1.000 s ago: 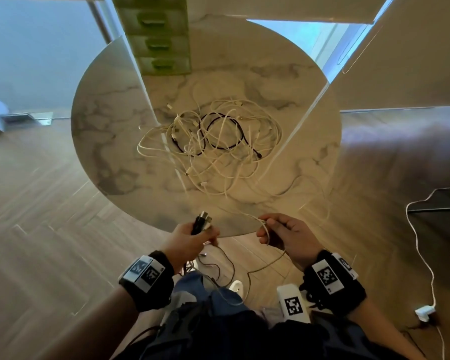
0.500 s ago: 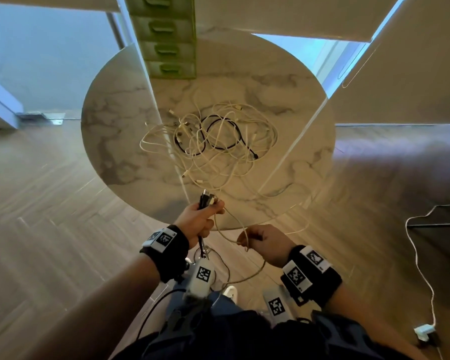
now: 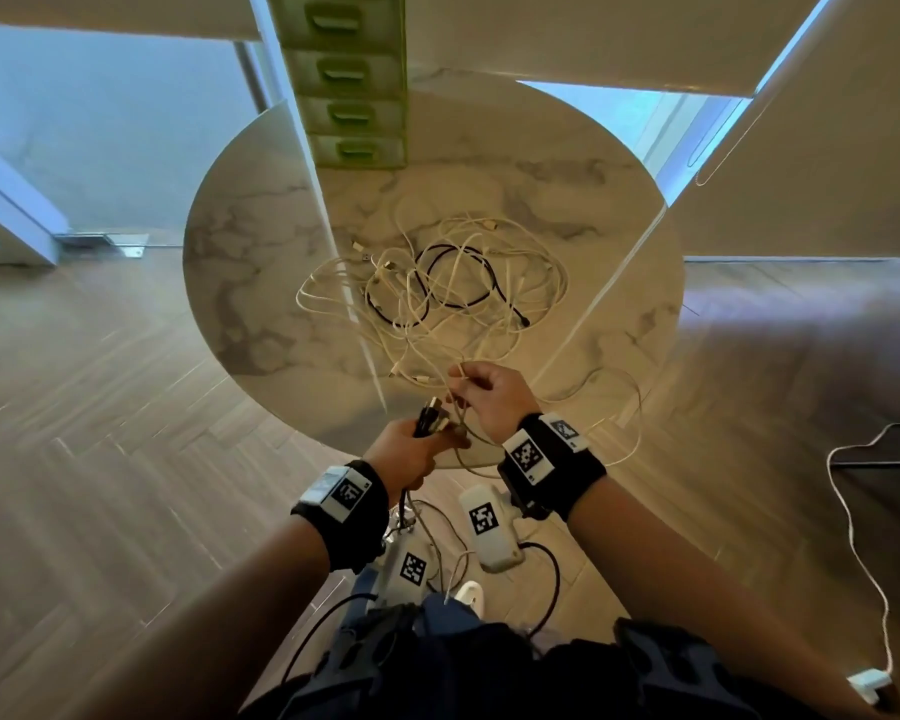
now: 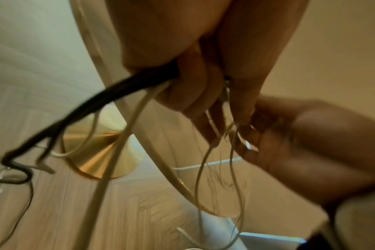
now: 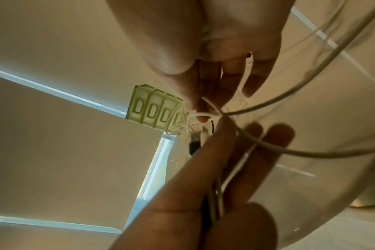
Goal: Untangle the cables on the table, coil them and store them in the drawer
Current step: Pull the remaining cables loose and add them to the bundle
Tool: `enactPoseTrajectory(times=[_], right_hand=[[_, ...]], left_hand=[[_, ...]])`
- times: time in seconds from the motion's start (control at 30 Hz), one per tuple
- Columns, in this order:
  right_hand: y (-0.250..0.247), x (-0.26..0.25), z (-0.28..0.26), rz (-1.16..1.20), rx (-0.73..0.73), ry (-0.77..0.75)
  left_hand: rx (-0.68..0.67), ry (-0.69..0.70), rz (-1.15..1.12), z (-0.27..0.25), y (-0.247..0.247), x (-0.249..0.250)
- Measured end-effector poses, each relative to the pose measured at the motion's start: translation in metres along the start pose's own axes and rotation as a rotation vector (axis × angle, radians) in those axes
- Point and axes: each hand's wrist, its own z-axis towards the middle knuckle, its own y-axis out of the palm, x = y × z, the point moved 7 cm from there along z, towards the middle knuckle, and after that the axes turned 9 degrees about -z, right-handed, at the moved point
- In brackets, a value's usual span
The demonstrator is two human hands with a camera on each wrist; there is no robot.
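Note:
A tangle of white and black cables (image 3: pixel 437 293) lies in the middle of the round marble table (image 3: pixel 250 283). The green drawer unit (image 3: pixel 354 96) stands at the table's far edge, its drawers closed. My left hand (image 3: pixel 437 433) grips a bundle of black and white cable ends (image 3: pixel 431 415) at the near edge; the black cable (image 4: pixel 96 101) and white strands hang from its fist. Just to its right, my right hand (image 3: pixel 468 379) pinches a thin white cable (image 5: pixel 210 105) that leads back into the tangle.
A white cable loop (image 3: pixel 630 407) hangs over the table's near right edge. A separate white cord (image 3: pixel 853 517) runs across the wooden floor to an adapter (image 3: pixel 867 683) at the right. The gold table base (image 4: pixel 101 152) stands under the table.
My right hand has risen from below the table's edge to above it, close beside the left hand. The left hand keeps its grip on the bundle.

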Motion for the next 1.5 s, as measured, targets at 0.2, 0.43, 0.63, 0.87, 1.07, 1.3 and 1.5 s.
enactPoseTrajectory(times=[0.2,0.43,0.63,0.87,1.07,1.3,1.5], right_hand=[[-0.012,0.009,-0.009,-0.204,0.090,-0.064],[-0.014,0.003,-0.061,-0.352,0.048,-0.230],[-0.018,0.075,-0.099,-0.480,-0.131,-0.105],[-0.021,0.038,-0.071,-0.377,-0.053,-0.095],[0.004,0.015,-0.035,-0.011,-0.079,0.007],[-0.015,0.026,-0.036,0.353,0.026,0.145],[-0.033,0.043,-0.041,0.351,0.122,0.194]], left_hand=[[0.061,-0.048,-0.328,0.010,-0.014,0.017],[-0.053,0.013,-0.539,0.032,-0.005,0.056],[0.006,0.052,-0.533,0.045,-0.026,0.073],[-0.094,0.053,-0.274,0.028,0.004,0.042],[-0.083,0.088,-0.125,0.018,0.007,0.034],[0.020,0.078,-0.240,0.034,-0.015,0.033],[0.065,0.134,-0.207,0.039,-0.004,0.040]])
